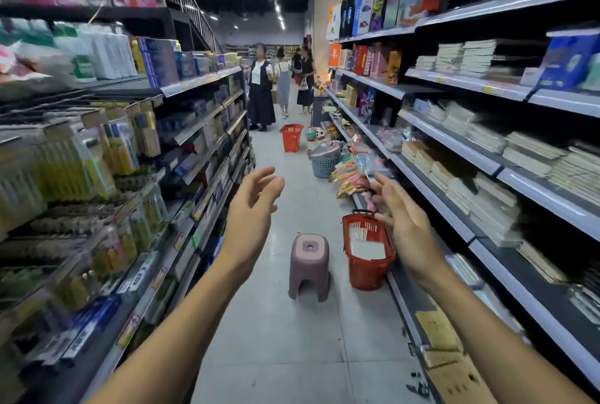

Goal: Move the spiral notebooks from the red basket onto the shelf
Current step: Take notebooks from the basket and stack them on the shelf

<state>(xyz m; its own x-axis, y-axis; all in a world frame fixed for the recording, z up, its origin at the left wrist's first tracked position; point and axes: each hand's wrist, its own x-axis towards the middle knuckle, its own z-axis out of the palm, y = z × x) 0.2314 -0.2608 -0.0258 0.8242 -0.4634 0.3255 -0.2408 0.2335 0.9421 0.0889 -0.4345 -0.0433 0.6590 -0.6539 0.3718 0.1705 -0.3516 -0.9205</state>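
Both hands, left and right, hang spread and empty in the aisle. The notebooks stand in the red basket on the floor, just beside the shelf, probably for short lifts.

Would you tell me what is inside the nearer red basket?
The basket holds spiral notebooks, standing and flat. Its wall and the right hand hide anything underneath.
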